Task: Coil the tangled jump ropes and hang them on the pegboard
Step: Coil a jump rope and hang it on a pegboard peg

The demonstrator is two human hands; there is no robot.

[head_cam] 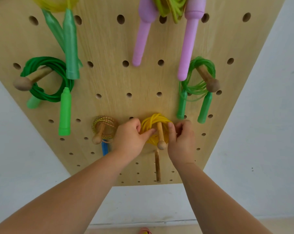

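A person's two hands work a yellow rope coil looped over a wooden peg low on the pegboard. L hand sits just left of the peg, fingers curled onto the coil's left side; R hand pinches its right edge btwn thumb and fingers. The coil lies btwn both hands, w/ a wooden handle hanging below. A multicoloured rope hangs just left; a dark green rope and a pale green rope hang higher up.
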